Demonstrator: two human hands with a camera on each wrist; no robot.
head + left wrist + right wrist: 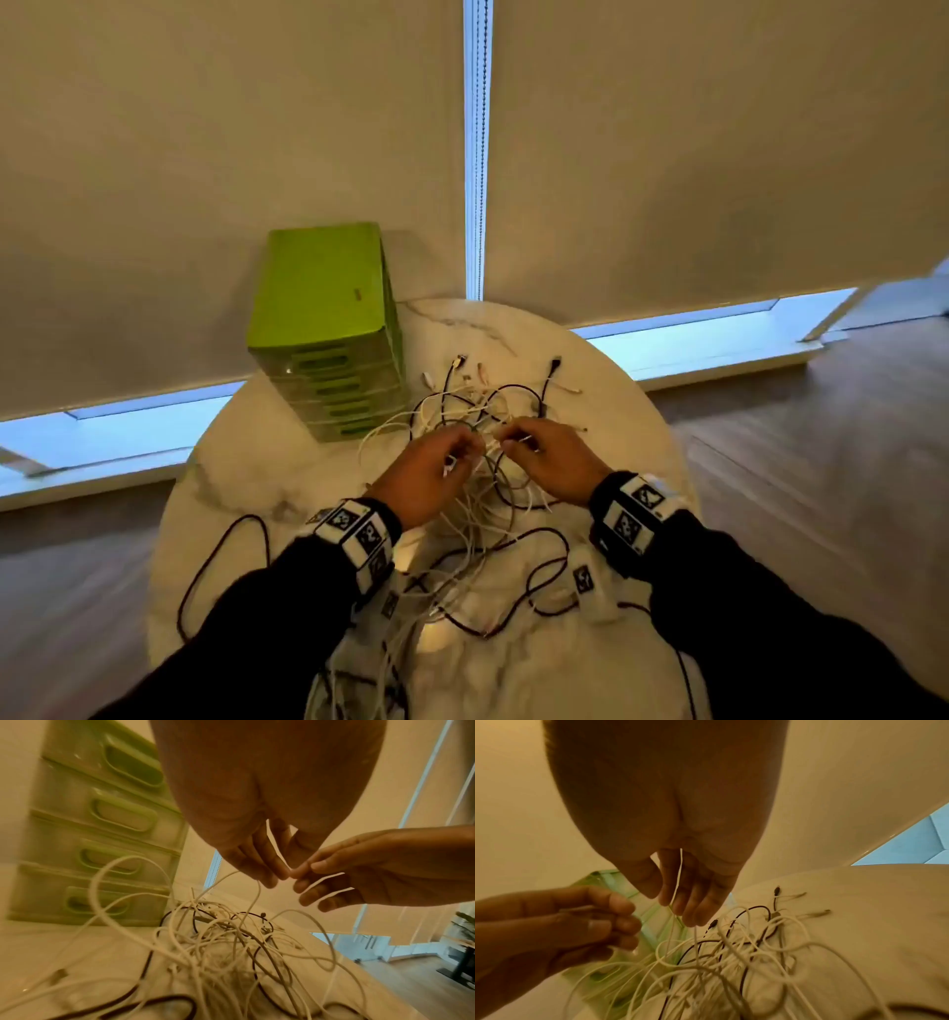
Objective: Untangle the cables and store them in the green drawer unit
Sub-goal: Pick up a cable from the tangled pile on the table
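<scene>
A tangle of white and black cables lies in the middle of the round marble table. Both hands hover just above it, fingertips nearly touching. My left hand pinches a thin white cable that loops down into the pile. My right hand holds another white strand, which runs down between its fingers into the pile. The green drawer unit stands at the table's back left with all drawers shut, close behind the left hand.
More cable spills toward the table's near edge, and a long black cable loops out to the left. Several loose connector ends lie behind the pile. Closed roller blinds hang behind the table; wooden floor surrounds it.
</scene>
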